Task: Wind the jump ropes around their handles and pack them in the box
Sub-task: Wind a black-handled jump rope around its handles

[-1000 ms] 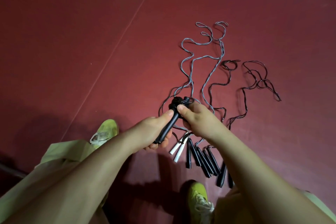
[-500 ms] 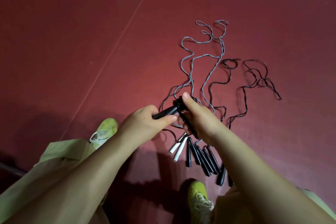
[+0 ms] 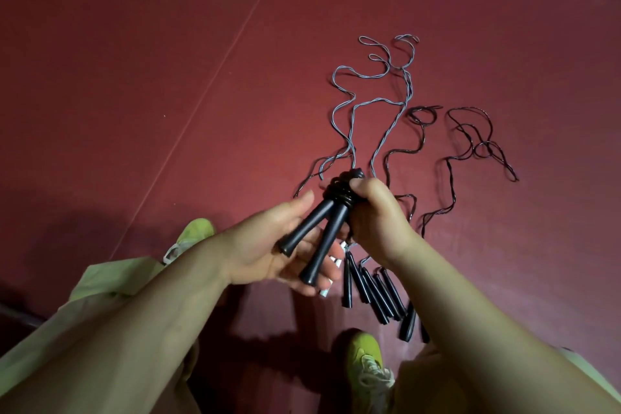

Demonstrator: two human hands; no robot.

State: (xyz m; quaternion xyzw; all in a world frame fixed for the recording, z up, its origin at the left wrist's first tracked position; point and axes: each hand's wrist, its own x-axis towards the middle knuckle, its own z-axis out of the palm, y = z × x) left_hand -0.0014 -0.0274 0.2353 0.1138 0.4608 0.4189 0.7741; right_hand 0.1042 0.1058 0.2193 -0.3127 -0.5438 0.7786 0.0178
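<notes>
Two black handles of one jump rope lie side by side across my left hand, whose fingers are spread under them. My right hand grips their far ends, where black rope is wound in several turns. Below my hands, several more black handles lie in a fan on the red floor, and a white handle peeks out from under my left hand. Their ropes trail away from me: a grey rope in long loops and dark ropes to its right. No box is in view.
The red mat floor has a thin seam line running diagonally at the left. My two yellow-green shoes and pale green trouser legs fill the bottom of the view, close to the handles.
The two handles have swung from pointing left to pointing down toward me, lying side by side. My left hand has opened flat beneath them. My right hand has moved onto the wound end.
</notes>
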